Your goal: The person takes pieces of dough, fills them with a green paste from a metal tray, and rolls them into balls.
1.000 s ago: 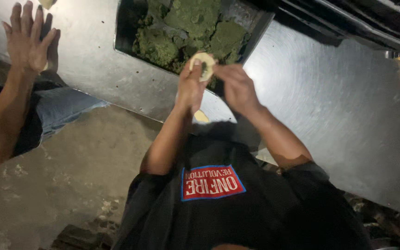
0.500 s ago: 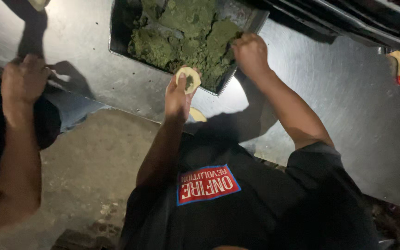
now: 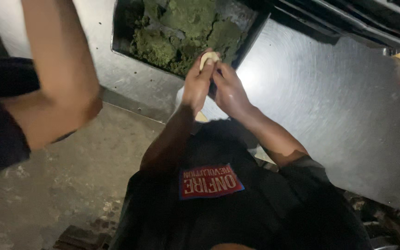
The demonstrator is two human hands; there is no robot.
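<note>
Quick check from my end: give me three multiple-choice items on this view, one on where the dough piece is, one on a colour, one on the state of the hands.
1. Where is the pale dough piece?
A. between both hands
B. on the floor
C. inside the tray

2. What colour is the filling in the tray?
A. red
B. green
C. white

3. How are the left hand and right hand?
A. far apart
B. flat on the steel counter
C. together, pinching the dough

Answers: A, fingers of both hands close around it; B, the heap looks green; C, the hands meet at the dough.
</note>
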